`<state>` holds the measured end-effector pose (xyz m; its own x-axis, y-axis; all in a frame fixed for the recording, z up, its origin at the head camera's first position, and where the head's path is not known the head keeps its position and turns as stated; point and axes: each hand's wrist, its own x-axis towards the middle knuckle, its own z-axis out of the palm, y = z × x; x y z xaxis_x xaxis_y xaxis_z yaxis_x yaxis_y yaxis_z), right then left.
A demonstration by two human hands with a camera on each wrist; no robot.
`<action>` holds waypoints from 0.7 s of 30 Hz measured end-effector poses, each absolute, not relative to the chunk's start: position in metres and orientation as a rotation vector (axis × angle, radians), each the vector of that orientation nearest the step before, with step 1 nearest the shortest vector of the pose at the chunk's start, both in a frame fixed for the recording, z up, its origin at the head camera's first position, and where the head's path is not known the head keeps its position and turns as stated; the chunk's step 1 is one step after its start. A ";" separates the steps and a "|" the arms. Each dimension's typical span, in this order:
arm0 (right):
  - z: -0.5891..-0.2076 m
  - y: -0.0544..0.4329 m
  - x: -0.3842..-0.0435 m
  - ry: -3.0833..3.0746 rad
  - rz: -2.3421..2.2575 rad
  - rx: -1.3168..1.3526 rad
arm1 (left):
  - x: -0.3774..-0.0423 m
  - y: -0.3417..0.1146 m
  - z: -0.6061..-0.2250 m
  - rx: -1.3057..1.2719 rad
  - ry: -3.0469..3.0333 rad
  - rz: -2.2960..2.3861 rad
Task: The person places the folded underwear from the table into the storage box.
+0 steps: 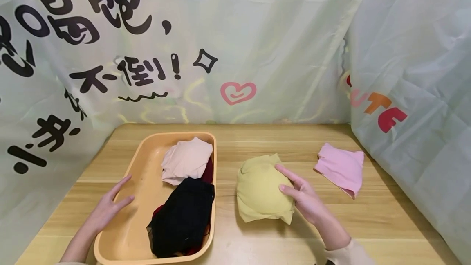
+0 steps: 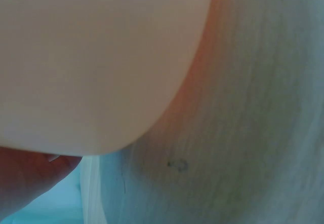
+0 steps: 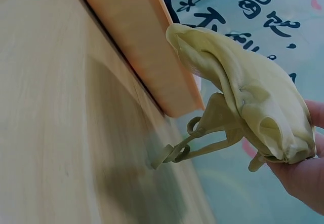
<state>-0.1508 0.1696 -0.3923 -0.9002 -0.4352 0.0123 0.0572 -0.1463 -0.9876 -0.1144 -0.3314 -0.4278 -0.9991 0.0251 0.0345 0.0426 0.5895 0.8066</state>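
A folded yellow bra (image 1: 259, 189) is held up off the table by my right hand (image 1: 307, 199), thumb and fingers pinching its right edge. Its straps (image 3: 182, 150) dangle below in the right wrist view. At the long left side of an orange tray (image 1: 128, 220), my left hand (image 1: 106, 209) rests by the rim with thumb and index finger extended. Inside the tray's right half lie a pale pink folded garment (image 1: 187, 160) and a black one (image 1: 184, 220), with dark red fabric (image 1: 208, 171) partly hidden beneath. The left wrist view shows mostly the tray's outer wall (image 2: 101, 67).
A pink folded garment (image 1: 341, 169) lies on the wooden table (image 1: 386, 224) at the right, beyond my right hand. Printed cloth (image 1: 287, 44) hangs behind the table and along both sides. The tray's right rim borders the space under the bra.
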 end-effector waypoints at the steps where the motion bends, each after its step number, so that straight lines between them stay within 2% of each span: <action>1: -0.392 0.168 -0.151 1.794 -2.110 -0.420 | -0.114 -0.331 -0.428 -0.061 -2.784 -1.416; 21: -0.399 0.136 -0.151 1.706 -2.096 -0.477 | -0.113 -0.332 -0.431 -0.082 -2.761 -1.401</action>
